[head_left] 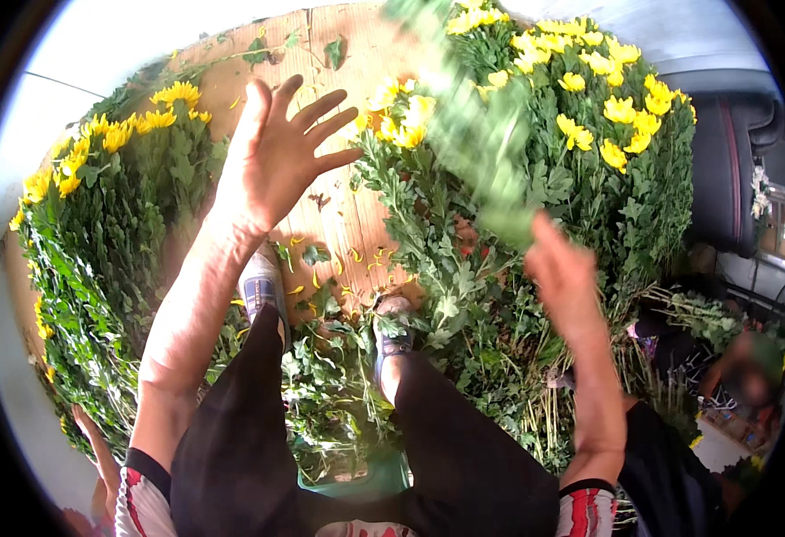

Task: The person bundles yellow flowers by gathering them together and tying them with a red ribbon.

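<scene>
My left hand [289,148] is raised with its fingers spread, holding nothing, above the wooden boards [343,210]. Over on the right, my right hand [562,268] is smeared by motion and closed around the lower part of a leafy green flower stem [491,134]. That stem slants up and left past the top edge, so its tip is hidden. Beneath it lies a bunch of yellow chrysanthemums [401,116], their leafy stems pointing toward me. A large pile of yellow chrysanthemums [619,109] stands beyond my right hand, and another pile [115,134] lies left of my left forearm.
Loose leaves and yellow petals [352,259] are scattered between my shoes [263,291]. A teal tub [356,483] sits between my legs. Another person [750,376] is at the lower right near cut stems, and someone's hand [97,447] shows at the lower left. A dark seat [723,170] stands far right.
</scene>
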`<state>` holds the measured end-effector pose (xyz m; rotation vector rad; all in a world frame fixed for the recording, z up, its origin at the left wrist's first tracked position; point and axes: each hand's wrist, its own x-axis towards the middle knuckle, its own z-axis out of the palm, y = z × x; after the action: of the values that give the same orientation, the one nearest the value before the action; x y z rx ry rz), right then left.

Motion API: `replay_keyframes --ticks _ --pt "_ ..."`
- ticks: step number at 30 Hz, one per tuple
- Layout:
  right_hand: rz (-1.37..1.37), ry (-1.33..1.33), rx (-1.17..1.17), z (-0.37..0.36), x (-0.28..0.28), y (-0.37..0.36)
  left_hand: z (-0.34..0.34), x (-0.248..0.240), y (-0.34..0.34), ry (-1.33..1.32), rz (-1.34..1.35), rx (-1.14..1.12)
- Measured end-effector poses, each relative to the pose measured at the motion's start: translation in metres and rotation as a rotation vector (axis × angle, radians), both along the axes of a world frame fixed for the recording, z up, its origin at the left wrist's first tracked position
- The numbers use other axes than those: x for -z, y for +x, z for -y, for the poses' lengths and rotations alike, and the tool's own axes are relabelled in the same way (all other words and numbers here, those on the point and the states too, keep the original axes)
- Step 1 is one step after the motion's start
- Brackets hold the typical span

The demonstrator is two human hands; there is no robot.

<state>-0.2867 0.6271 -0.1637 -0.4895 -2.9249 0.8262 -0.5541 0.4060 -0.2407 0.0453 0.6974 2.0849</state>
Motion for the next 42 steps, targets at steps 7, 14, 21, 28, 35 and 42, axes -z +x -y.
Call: replay_keyframes --ticks 7,14,21,28,35,42 --pt "0.215 -0.125 0.072 0.069 0.109 0.106 0.04 0.094 0.078 -0.577 0.36 0.127" --pt "0.24 -0.402 0.667 0.03 0.152 0.052 0.055 0.163 0.137 -0.502 0.487 0.413" --pt "0.082 -0.32 0.043 0.097 0.148 0.043 0.056 0.155 0.139 -0.462 0.158 0.464" --pt "0.163 -0.592 0.203 0.109 0.166 0.063 0.074 0.133 0.141 -0.443 -0.507 0.664" --pt "0.26 -0.568 0.148 0.118 0.196 0.07 0.052 0.107 0.153 -0.574 0.226 0.429" --pt "0.423 0.202 0.463 0.056 0.192 0.034 0.046 0.106 0.131 -1.09 0.087 0.65"
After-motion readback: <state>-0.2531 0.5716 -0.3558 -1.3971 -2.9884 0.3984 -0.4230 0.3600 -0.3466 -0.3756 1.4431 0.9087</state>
